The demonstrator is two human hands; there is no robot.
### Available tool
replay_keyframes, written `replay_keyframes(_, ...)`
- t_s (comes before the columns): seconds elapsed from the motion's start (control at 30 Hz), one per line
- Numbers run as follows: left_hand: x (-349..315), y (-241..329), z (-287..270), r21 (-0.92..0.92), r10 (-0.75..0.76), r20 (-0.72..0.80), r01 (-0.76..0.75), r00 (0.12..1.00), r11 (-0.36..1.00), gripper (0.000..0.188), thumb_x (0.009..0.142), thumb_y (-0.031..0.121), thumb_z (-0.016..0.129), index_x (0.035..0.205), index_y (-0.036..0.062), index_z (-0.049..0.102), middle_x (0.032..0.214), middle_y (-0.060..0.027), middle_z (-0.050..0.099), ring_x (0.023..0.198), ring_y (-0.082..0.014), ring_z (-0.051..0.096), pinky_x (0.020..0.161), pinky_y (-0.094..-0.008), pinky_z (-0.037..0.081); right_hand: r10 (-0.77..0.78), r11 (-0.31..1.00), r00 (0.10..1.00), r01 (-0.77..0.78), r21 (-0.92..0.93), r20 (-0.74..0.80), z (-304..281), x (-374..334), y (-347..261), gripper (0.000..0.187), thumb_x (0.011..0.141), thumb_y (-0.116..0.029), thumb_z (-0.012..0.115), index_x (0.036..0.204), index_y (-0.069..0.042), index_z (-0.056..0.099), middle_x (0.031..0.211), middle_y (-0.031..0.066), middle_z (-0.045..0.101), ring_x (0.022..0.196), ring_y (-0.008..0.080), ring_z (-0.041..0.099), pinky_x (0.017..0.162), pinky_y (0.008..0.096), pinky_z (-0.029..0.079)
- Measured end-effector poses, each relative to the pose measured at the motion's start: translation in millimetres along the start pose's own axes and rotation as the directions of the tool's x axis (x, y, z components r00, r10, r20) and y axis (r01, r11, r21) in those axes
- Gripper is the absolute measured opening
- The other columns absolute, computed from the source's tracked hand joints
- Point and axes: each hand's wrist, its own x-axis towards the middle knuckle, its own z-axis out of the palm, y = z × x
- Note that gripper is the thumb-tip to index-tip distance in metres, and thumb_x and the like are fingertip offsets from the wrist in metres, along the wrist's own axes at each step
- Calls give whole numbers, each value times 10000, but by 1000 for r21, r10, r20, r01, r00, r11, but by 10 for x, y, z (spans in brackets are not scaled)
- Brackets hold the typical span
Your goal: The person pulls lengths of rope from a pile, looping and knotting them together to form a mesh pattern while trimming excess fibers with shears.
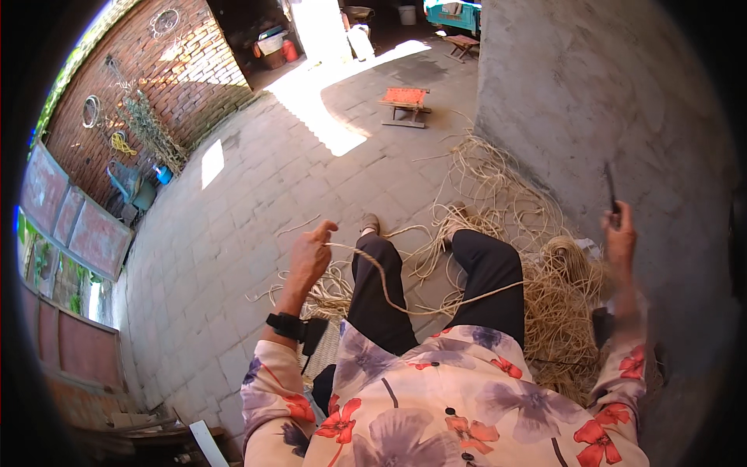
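Note:
My left hand (311, 253) is closed on a pale straw-coloured cord (379, 272) in front of my left knee. From there the cord sags across my lap and over my right thigh toward a heap of the same cord (564, 311). Raised at the right near the grey wall, my right hand (620, 232) is wrapped round the handle of a dark, narrow knife (610, 180), its blade pointing up and away. The blade is small and slightly blurred. A smaller bundle of cord (331, 289) lies beside my left leg.
Loose cord strands (498, 179) spread over the paving past my right foot. A grey wall (607, 93) rises close on the right. Farther off stands a low stool with an orange seat (405, 96). A brick wall (179, 58) and a blue container (163, 174) are at the left.

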Motion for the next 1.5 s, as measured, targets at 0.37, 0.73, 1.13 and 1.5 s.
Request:
replay_keyframes(0.37, 113, 1014, 417, -32, 248, 62, -247, 967, 969, 226, 816, 73, 527, 1029, 126, 581, 759, -173, 644, 715, -373, 623, 598, -452, 458, -435, 275, 240, -882, 382, 868, 1020, -1378, -1860, 390, 804, -113, 690, 1125, -74, 471, 761, 37, 587, 452, 65, 495, 412, 195, 428)
replay_keyframes(0.73, -36, 249, 226, -201, 40, 363, 36, 931, 979, 185, 806, 213, 622, 906, 69, 680, 726, -138, 643, 662, -280, 619, 610, -359, 472, 138, 807, 953, -266, 527, 270, -96, 158, 706, 319, 830, -152, 656, 1111, -91, 519, 647, -40, 500, 478, 31, 447, 441, 208, 406)
replay_keyframes(1.13, -14, 486, 317, -276, 34, 361, 72, 932, 958, 402, 917, 338, 482, 771, 15, 672, 597, -132, 554, 577, -206, 550, 586, -354, 441, -224, 663, 408, -602, 445, 885, 257, -906, -851, 377, 867, -278, 633, 1126, -26, 525, 950, 81, 643, 754, 113, 606, 693, 240, 502)
replay_keyframes(1.5, -217, 961, 281, -301, 271, 253, -190, 929, 935, 228, 894, 254, 582, 960, 44, 643, 804, -136, 657, 758, -290, 634, 682, -397, 489, -469, 399, 239, -802, 445, 850, 1233, -1567, -1546, 345, 981, -334, 473, 1091, -13, 533, 774, 69, 604, 537, 50, 465, 449, 189, 368)
